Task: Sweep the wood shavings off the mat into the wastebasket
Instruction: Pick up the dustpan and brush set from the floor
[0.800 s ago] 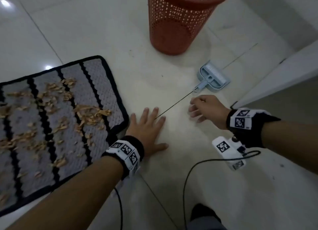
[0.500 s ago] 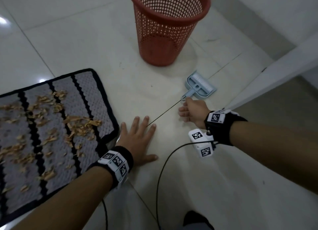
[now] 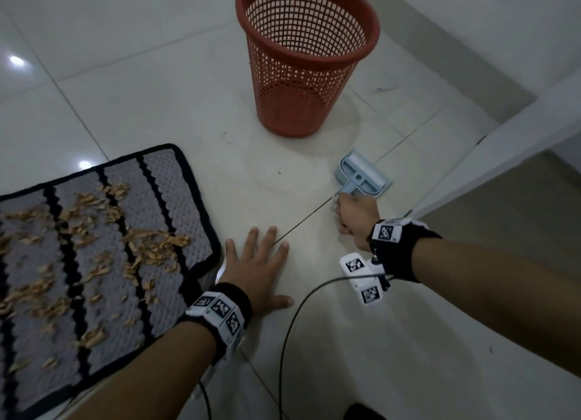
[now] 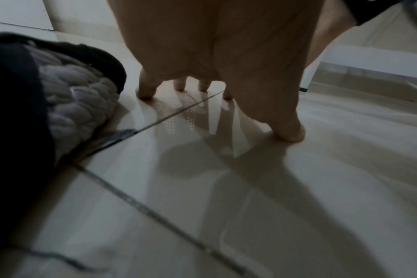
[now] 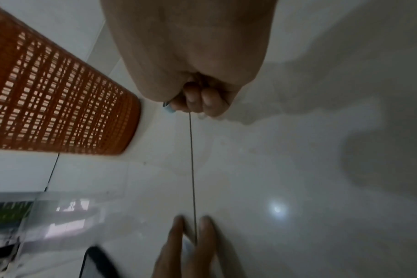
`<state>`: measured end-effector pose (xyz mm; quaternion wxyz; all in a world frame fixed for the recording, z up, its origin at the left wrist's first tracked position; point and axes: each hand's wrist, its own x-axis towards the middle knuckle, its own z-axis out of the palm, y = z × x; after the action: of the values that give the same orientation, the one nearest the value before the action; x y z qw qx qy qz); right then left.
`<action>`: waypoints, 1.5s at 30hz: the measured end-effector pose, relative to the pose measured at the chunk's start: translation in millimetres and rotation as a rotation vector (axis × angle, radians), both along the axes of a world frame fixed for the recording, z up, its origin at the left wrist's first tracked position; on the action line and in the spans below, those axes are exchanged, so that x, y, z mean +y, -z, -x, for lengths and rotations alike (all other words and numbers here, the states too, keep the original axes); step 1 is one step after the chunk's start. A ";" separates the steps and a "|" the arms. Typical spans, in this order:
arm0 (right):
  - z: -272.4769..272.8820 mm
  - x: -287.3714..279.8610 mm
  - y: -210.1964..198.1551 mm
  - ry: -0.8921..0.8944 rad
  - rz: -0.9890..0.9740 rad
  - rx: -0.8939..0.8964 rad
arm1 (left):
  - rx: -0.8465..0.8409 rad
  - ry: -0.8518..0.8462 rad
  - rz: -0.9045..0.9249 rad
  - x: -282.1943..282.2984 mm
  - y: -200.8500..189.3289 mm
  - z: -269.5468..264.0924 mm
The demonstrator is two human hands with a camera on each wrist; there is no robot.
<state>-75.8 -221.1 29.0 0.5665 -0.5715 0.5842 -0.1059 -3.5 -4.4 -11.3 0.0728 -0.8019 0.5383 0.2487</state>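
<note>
Pale floor tiles [image 3: 141,111] bear my flat left hand [image 3: 256,268] while my right hand [image 3: 355,213], having just reached the brush [image 3: 361,176], curls round its handle; shavings [image 3: 94,231] still litter the mat [image 3: 176,187], wastebasket [image 3: 306,55] waiting beyond.

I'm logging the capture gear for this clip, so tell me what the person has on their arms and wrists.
Both forearms are bare, with no sleeves. Each wrist carries a black wristband: the left wristband and the right wristband both bear white square tags printed with black coded patterns. A small white tagged block hangs beside the right band, and a thin black cable trails from it.
</note>
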 end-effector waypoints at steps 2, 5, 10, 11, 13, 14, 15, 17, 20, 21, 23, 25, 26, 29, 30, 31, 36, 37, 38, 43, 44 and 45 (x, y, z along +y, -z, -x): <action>8.4 12.9 3.5 -0.049 0.059 0.025 | -0.005 -0.008 0.012 0.3 -0.3 0.6; 20.5 33.3 6.7 -0.122 0.142 0.057 | 0.058 -0.066 0.033 -2.0 -3.2 -3.1; 33.2 64.2 -11.3 -0.353 0.299 0.024 | 0.552 -0.580 0.391 -25.0 -36.6 -14.6; 33.7 70.9 -16.0 -0.398 0.327 0.009 | 0.746 -0.740 0.483 -30.1 -45.5 -14.8; 33.7 85.3 -24.6 -0.489 0.366 -0.018 | 1.078 -0.959 0.602 -38.0 -60.5 -14.8; 33.4 91.8 -27.9 -0.536 0.373 -0.027 | 1.208 -1.023 0.661 -40.2 -67.1 -15.0; 33.1 97.5 -31.2 -0.580 0.368 -0.033 | 1.300 -1.073 0.721 -41.2 -70.0 -16.8; 31.7 105.4 -38.4 -0.645 0.343 -0.043 | 1.362 -1.122 0.797 -40.1 -73.8 -21.1; 28.7 103.4 -48.0 -0.660 0.438 -0.034 | 1.344 -1.124 0.842 -34.4 -74.5 -25.3; 27.2 99.6 -50.2 -0.639 0.504 -0.039 | 1.332 -1.124 0.851 -32.0 -73.8 -26.2; 21.9 89.8 -55.0 -0.603 0.644 -0.074 | 1.309 -1.137 0.872 -27.2 -73.5 -27.6; 14.2 78.5 -57.4 -0.631 0.754 -0.102 | 1.308 -1.142 0.882 -23.1 -73.3 -28.6; 9.9 72.7 -56.5 -0.667 0.793 -0.089 | 1.306 -1.138 0.881 -21.5 -73.6 -29.0; -1.9 59.7 -47.9 -0.755 0.825 0.012 | 1.302 -1.112 0.879 -18.9 -75.5 -30.1; -5.1 58.1 -45.0 -0.757 0.816 0.029 | 1.303 -1.102 0.878 -18.6 -76.8 -30.4; -8.2 58.7 -43.9 -0.744 0.802 0.038 | 1.305 -1.090 0.876 -18.3 -78.5 -30.2; -26.1 65.6 -42.2 -0.503 0.572 0.080 | 1.295 -1.067 0.879 -20.6 -82.0 -27.6; -29.0 66.3 -42.0 -0.453 0.519 0.077 | 1.295 -1.067 0.876 -21.0 -81.7 -27.3; -31.4 65.9 -42.3 -0.411 0.482 0.067 | 1.295 -1.069 0.869 -21.1 -81.2 -27.0; -44.2 46.3 -50.7 -0.238 0.450 0.008 | 1.285 -1.060 0.791 -17.4 -78.4 -22.0; -46.3 40.8 -51.2 -0.234 0.459 0.006 | 1.275 -1.057 0.779 -15.3 -77.7 -20.7; -47.6 37.3 -52.3 -0.238 0.463 -0.001 | 1.258 -1.055 0.768 -13.0 -77.4 -20.1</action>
<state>-28.2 -183.8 81.4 0.4295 -0.7506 0.4726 -0.1697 16.6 -17.5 66.1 -0.6307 -0.6295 0.0871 0.4453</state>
